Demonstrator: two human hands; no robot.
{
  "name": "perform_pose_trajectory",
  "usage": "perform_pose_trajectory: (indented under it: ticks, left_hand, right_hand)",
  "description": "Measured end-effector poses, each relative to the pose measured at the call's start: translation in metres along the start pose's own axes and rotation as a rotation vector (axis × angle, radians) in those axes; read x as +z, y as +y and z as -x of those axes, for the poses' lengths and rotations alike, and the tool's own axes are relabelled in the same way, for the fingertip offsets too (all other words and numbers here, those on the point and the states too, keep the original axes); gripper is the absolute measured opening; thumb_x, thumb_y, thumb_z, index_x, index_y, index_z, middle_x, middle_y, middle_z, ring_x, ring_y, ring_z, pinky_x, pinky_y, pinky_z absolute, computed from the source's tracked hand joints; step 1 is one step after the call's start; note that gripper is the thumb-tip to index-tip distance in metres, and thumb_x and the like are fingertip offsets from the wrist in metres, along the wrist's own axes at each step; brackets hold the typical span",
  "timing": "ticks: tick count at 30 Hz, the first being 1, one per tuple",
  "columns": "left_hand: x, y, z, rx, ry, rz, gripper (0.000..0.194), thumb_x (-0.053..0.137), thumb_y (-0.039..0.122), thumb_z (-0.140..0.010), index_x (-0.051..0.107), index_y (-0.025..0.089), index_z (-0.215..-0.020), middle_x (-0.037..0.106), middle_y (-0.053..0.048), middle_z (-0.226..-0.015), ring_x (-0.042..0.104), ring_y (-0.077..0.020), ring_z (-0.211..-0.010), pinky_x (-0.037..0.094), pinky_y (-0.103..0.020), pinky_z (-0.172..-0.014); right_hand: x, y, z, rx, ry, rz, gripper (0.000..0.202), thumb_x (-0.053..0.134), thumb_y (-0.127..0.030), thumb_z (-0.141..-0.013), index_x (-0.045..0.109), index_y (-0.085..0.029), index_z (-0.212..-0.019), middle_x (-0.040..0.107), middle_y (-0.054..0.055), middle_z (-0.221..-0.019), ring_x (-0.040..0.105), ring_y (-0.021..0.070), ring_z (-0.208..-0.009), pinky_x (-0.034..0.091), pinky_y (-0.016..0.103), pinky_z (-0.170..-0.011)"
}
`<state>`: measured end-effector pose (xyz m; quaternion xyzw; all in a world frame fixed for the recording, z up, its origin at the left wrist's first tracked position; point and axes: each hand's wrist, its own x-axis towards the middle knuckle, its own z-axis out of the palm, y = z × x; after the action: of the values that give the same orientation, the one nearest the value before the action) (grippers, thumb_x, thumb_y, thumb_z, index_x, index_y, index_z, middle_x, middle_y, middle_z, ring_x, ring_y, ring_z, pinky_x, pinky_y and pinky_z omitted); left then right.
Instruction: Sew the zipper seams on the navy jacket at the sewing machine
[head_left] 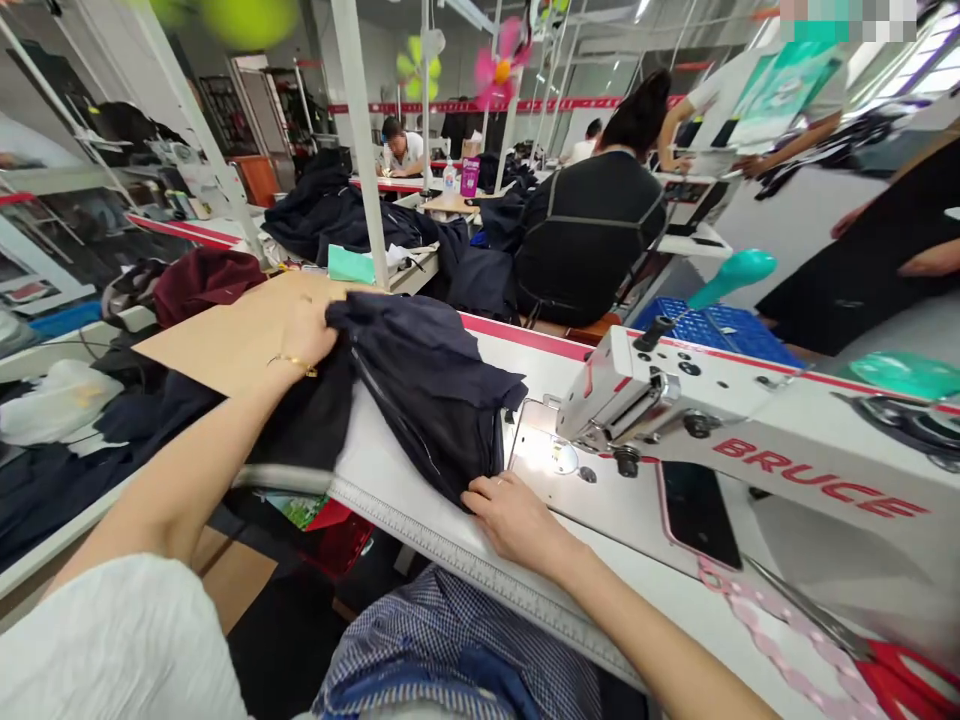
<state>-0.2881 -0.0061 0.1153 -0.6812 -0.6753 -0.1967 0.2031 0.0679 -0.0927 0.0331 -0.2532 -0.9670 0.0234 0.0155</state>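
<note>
A dark navy garment piece (427, 370) with a long seam or zip line lies across the white sewing table, left of the sewing machine (622, 390). My left hand (307, 335), with a gold bracelet at the wrist, is closed on its far left corner. At the near right edge of the cloth, my right hand (517, 515) pinches the fabric close to the table's front. The cloth's right edge comes up beside the lit needle plate (551, 455). Part of the fabric hangs over the table's left end.
A phone (701, 515), a pink chain strap (795, 640) and red-handled scissors (900, 670) lie right of the machine. Brown cardboard (225, 335) and a maroon cloth (206, 285) sit at left. A seated person (592, 240) works ahead; a blue crate (720, 330) stands behind the machine.
</note>
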Motion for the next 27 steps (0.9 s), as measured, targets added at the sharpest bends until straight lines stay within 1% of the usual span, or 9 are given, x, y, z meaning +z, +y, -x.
perform_pose_trajectory:
  ticks: [3,6,9,11,13,16,21,24,27]
  left_hand:
    - [-0.012,0.002,-0.033,-0.079,0.073,-0.044,0.036,0.042,0.018,-0.080,0.042,0.010,-0.115,0.044,-0.012,-0.113,0.045,-0.0271,-0.105,0.040,-0.037,-0.085]
    - [-0.011,-0.005,-0.029,-0.099,-0.166,-0.109,0.051,0.051,0.016,-0.073,0.038,0.012,-0.123,0.043,-0.014,-0.117,0.042,-0.0315,-0.108,0.037,-0.043,-0.087]
    - [-0.005,0.017,0.017,-0.061,-0.222,-0.073,0.040,0.042,0.013,-0.076,0.046,0.012,-0.116,0.048,-0.013,-0.114,0.045,-0.0282,-0.106,0.037,-0.039,-0.088]
    - [-0.001,0.055,0.060,0.163,-0.188,0.068,0.029,0.037,0.017,-0.082,0.053,0.015,-0.106,0.055,-0.009,-0.105,0.049,-0.0219,-0.100,0.039,-0.034,-0.087]
    - [0.006,0.097,0.099,0.559,-0.344,0.260,0.025,0.042,0.028,-0.085,0.053,0.018,-0.105,0.059,-0.004,-0.092,0.054,-0.0172,-0.088,0.040,-0.030,-0.085]
    - [0.022,0.135,0.138,0.707,-0.397,0.261,0.020,0.046,0.030,-0.085,0.054,0.015,-0.097,0.059,-0.005,-0.083,0.053,-0.0165,-0.078,0.042,-0.031,-0.076]
    - [0.036,0.119,0.163,0.697,-0.264,0.165,0.018,0.039,0.014,-0.086,0.053,0.018,-0.097,0.057,-0.006,-0.090,0.051,-0.0164,-0.077,0.040,-0.028,-0.063]
    - [0.028,0.112,0.165,0.672,-0.314,0.163,0.023,0.041,0.009,-0.082,0.053,0.018,-0.099,0.056,-0.007,-0.095,0.050,-0.0178,-0.082,0.040,-0.029,-0.066]
    - [0.017,0.122,0.156,0.644,-0.429,0.251,0.013,0.048,0.016,-0.079,0.054,0.016,-0.091,0.053,-0.008,-0.102,0.048,-0.0208,-0.094,0.040,-0.033,-0.076]
  right_hand:
    - [0.002,0.001,-0.003,0.011,0.025,0.071,0.031,0.042,-0.008,-0.082,0.053,-0.020,-0.108,0.056,0.005,-0.087,0.050,0.0160,-0.075,0.031,0.030,-0.068]
    - [0.010,0.002,-0.009,0.007,0.063,0.130,0.032,0.042,-0.005,-0.080,0.055,-0.020,-0.104,0.055,0.005,-0.082,0.049,0.0173,-0.073,0.030,0.031,-0.068]
    - [0.022,0.002,-0.015,-0.005,0.150,0.155,0.029,0.041,-0.004,-0.080,0.058,-0.019,-0.098,0.056,0.005,-0.082,0.047,0.0174,-0.073,0.029,0.033,-0.071]
    - [0.027,0.001,-0.021,-0.023,0.227,0.154,0.026,0.040,-0.006,-0.082,0.059,-0.018,-0.095,0.057,0.005,-0.083,0.046,0.0171,-0.073,0.029,0.033,-0.073]
    - [0.028,0.002,-0.027,-0.053,0.293,0.150,0.023,0.039,-0.010,-0.085,0.060,-0.018,-0.091,0.056,0.005,-0.080,0.045,0.0165,-0.072,0.029,0.033,-0.074]
    - [0.025,0.012,-0.028,-0.106,0.310,0.175,0.025,0.035,-0.012,-0.088,0.060,-0.017,-0.087,0.052,0.003,-0.069,0.043,0.0150,-0.066,0.029,0.032,-0.075]
    - [0.022,0.037,-0.001,-0.121,0.249,0.226,0.027,0.034,-0.008,-0.087,0.059,-0.018,-0.084,0.050,0.002,-0.068,0.040,0.0141,-0.062,0.029,0.030,-0.068]
    - [0.027,0.040,0.011,-0.115,0.216,0.170,0.027,0.035,-0.007,-0.086,0.059,-0.020,-0.085,0.051,0.003,-0.071,0.040,0.0143,-0.063,0.027,0.029,-0.062]
    - [0.030,0.035,0.009,-0.101,0.219,0.107,0.028,0.036,-0.007,-0.084,0.060,-0.021,-0.086,0.052,0.003,-0.073,0.041,0.0145,-0.064,0.028,0.029,-0.064]
